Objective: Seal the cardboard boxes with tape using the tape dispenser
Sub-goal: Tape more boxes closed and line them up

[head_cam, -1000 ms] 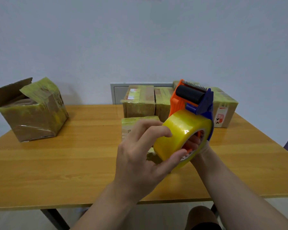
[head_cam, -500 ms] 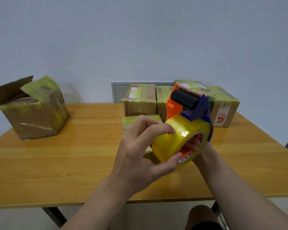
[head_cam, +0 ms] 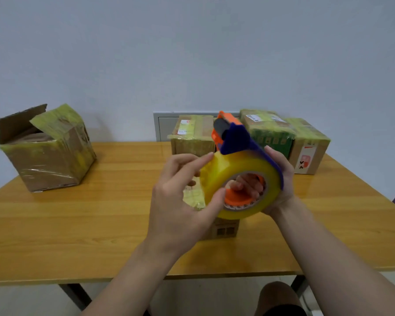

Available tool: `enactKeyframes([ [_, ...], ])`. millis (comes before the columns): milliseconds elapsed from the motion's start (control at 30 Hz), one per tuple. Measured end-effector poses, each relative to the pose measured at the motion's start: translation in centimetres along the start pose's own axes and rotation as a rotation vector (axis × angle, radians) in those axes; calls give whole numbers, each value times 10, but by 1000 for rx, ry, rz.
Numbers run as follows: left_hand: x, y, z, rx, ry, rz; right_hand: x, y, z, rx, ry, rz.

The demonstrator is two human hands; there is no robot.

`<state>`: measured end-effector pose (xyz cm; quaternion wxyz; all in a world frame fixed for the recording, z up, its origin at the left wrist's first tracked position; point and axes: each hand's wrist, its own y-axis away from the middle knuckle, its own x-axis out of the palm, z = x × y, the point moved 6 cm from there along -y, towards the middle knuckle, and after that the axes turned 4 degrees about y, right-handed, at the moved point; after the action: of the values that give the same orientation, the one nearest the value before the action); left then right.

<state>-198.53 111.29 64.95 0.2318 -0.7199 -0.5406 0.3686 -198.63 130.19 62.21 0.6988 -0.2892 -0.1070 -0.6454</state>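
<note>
The right hand (head_cam: 276,179) grips the orange-and-blue plastic tape dispenser (head_cam: 234,142) above the wooden table (head_cam: 78,224), fingers through its yellowish roll of clear tape (head_cam: 237,169). Its long axis tilts up and away, roller end toward the wall. The left hand (head_cam: 180,201) pinches the roll's edge, over a small cardboard box (head_cam: 224,229).

Small box (head_cam: 224,229) at table centre was mostly hidden behind left hand (head_cam: 180,197) and tape roll (head_cam: 242,179). Dispenser head (head_cam: 228,133), 12 o'clock, was motion-blurred.
</note>
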Motion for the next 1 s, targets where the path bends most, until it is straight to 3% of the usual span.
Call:
enactKeyframes([
  [167,-9,-13,19,-345,135,44,7,-8,23,54,211,-34],
  [267,-14,-16,20,-421,161,32,10,-10,32,68,345,-67],
  [533,-15,-17,49,-702,574,103,24,-2,39,140,619,-109],
  [733,-13,-24,65,-800,613,52,29,0,36,156,631,-87],
  [867,-11,-26,70,-877,649,86,30,1,37,154,615,-93],
  [1000,-9,-24,68,-845,591,154,28,2,37,149,622,-101],
])
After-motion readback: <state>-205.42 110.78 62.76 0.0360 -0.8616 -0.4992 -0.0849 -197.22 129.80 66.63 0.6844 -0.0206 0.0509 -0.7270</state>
